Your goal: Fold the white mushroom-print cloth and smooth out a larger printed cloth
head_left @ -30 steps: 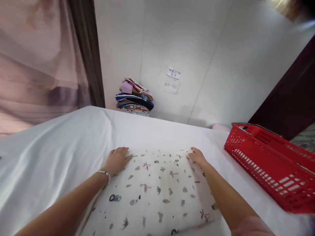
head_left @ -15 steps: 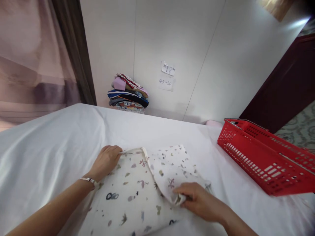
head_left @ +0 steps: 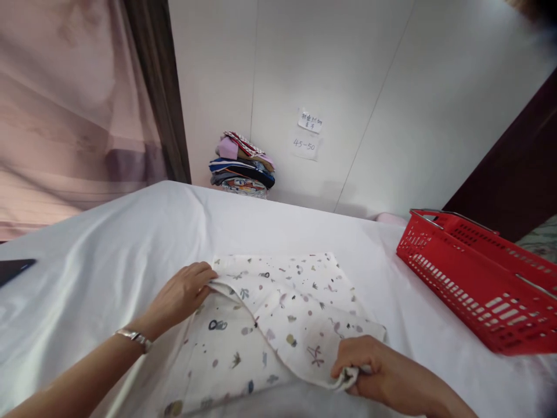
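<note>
A thin white cloth [head_left: 278, 313] printed with small plants, birds and dots lies on the white-covered surface before me, partly folded over itself. My left hand [head_left: 187, 290], with a silver band at its wrist, pinches the upper left end of the folded-over layer. At the lower right, my right hand [head_left: 363, 368] is closed round a bunched corner of the same cloth, and the flap stretches slantwise between both hands. Below the flap, the lower layer rests flat. Parts of my right fingers are hidden by the gathered fabric.
A red plastic basket [head_left: 474, 278] with metal handles stands at the right. Folded clothes [head_left: 243, 165] are stacked by the wall, near paper notes [head_left: 307, 133]. Pink curtain [head_left: 78, 98] hangs at the left, and a dark flat object [head_left: 15, 268] lies at the left edge.
My right hand has drawn the cloth's corner down and to the right. The flap now spreads wider, its edge running from hand to hand. The view has shifted slightly left.
</note>
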`<control>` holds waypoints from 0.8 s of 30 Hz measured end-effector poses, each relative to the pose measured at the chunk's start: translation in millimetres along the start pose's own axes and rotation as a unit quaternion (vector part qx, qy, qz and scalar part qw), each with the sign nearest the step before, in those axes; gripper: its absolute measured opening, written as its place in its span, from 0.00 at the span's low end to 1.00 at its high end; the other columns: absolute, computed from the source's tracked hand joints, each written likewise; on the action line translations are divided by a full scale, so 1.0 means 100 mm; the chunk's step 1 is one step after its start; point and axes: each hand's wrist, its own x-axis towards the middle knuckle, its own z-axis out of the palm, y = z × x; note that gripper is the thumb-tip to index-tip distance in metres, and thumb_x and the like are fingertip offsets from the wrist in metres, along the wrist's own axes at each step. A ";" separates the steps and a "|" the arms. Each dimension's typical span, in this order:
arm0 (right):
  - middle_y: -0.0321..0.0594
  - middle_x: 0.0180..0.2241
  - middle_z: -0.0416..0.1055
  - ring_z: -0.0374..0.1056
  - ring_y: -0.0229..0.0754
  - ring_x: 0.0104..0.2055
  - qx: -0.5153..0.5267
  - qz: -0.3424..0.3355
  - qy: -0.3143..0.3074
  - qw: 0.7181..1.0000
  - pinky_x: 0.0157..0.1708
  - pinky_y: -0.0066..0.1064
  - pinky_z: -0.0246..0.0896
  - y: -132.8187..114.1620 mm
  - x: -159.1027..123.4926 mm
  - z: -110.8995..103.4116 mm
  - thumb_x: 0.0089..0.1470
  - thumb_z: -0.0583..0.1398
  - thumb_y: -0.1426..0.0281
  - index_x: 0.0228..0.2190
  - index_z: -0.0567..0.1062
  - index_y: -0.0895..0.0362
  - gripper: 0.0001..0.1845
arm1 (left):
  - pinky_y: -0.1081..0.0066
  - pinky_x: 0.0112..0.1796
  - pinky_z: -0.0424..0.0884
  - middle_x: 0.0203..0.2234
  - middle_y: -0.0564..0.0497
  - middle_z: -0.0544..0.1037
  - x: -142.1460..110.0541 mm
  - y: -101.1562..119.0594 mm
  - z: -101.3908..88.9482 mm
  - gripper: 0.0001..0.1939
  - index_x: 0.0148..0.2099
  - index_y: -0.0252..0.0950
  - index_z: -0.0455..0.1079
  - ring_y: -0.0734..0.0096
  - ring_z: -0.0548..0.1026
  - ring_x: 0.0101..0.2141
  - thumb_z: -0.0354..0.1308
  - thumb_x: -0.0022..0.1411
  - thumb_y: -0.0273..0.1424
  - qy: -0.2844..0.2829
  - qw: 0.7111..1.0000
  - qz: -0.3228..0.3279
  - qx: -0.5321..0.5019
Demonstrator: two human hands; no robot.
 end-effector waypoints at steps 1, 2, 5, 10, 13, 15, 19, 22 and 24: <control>0.36 0.31 0.71 0.65 0.40 0.34 0.014 -0.004 0.003 1.000 0.36 0.29 0.58 0.01 -0.02 -0.04 0.47 0.59 0.71 0.34 0.77 0.51 0.11 | 0.65 0.44 0.63 0.40 0.46 0.71 -0.04 0.00 -0.01 0.12 0.39 0.38 0.68 0.62 0.69 0.41 0.46 0.54 0.27 0.010 1.000 0.013 -0.014; 0.36 0.31 0.71 0.64 0.39 0.33 0.029 -0.005 0.016 0.999 0.35 0.29 0.58 0.04 -0.04 -0.08 0.47 0.59 0.69 0.33 0.77 0.51 0.09 | 0.64 0.46 0.62 0.42 0.46 0.71 -0.07 0.00 -0.03 0.12 0.38 0.38 0.68 0.62 0.69 0.43 0.47 0.53 0.27 0.015 0.999 0.028 -0.032; 0.36 0.28 0.69 0.62 0.39 0.30 0.066 0.015 0.112 0.991 0.31 0.29 0.58 0.16 -0.12 -0.24 0.47 0.60 0.64 0.29 0.76 0.54 0.08 | 0.64 0.50 0.60 0.41 0.48 0.72 -0.18 0.06 -0.09 0.10 0.36 0.39 0.67 0.64 0.69 0.44 0.47 0.53 0.27 -0.014 0.993 0.065 -0.096; 0.40 0.38 0.71 0.64 0.45 0.40 0.081 0.076 0.283 0.953 0.39 0.31 0.60 0.40 -0.17 -0.37 0.47 0.59 0.59 0.33 0.75 0.54 0.14 | 0.66 0.41 0.67 0.33 0.47 0.73 -0.40 0.31 -0.20 0.09 0.35 0.38 0.65 0.66 0.71 0.37 0.45 0.55 0.25 -0.082 0.983 0.059 -0.154; 0.41 0.40 0.71 0.64 0.46 0.43 0.102 0.079 0.334 0.934 0.42 0.31 0.60 0.53 -0.14 -0.35 0.48 0.59 0.57 0.38 0.72 0.53 0.17 | 0.66 0.39 0.67 0.33 0.48 0.73 -0.49 0.45 -0.23 0.09 0.36 0.38 0.64 0.67 0.71 0.36 0.44 0.55 0.24 -0.073 0.981 0.097 -0.150; 0.38 0.32 0.71 0.65 0.41 0.34 0.119 0.079 0.362 0.921 0.33 0.27 0.62 0.61 -0.11 -0.33 0.48 0.58 0.57 0.36 0.71 0.53 0.16 | 0.66 0.40 0.67 0.34 0.48 0.73 -0.50 0.48 -0.22 0.11 0.39 0.38 0.64 0.67 0.71 0.37 0.44 0.55 0.22 -0.053 0.984 0.107 -0.131; 0.34 0.25 0.69 0.62 0.37 0.26 0.145 0.089 0.373 0.912 0.23 0.23 0.59 0.69 -0.04 -0.34 0.47 0.59 0.56 0.35 0.70 0.52 0.16 | 0.62 0.45 0.66 0.44 0.46 0.71 -0.48 0.42 -0.15 0.23 0.51 0.39 0.60 0.64 0.68 0.45 0.46 0.52 0.20 -0.021 0.994 0.081 -0.069; 0.34 0.25 0.69 0.63 0.38 0.26 0.118 0.104 0.352 0.923 0.23 0.23 0.59 0.68 0.01 -0.35 0.45 0.60 0.56 0.37 0.71 0.52 0.18 | 0.60 0.48 0.63 0.50 0.47 0.67 -0.45 0.34 -0.06 0.28 0.52 0.40 0.61 0.61 0.65 0.50 0.48 0.47 0.19 -0.028 0.997 0.054 -0.050; 0.34 0.26 0.70 0.64 0.39 0.27 0.087 0.115 0.340 0.929 0.24 0.24 0.60 0.69 0.08 -0.37 0.44 0.60 0.56 0.38 0.72 0.52 0.19 | 0.59 0.49 0.61 0.49 0.47 0.69 -0.38 0.27 0.00 0.24 0.49 0.40 0.65 0.61 0.65 0.50 0.47 0.50 0.19 -0.028 0.997 0.039 -0.055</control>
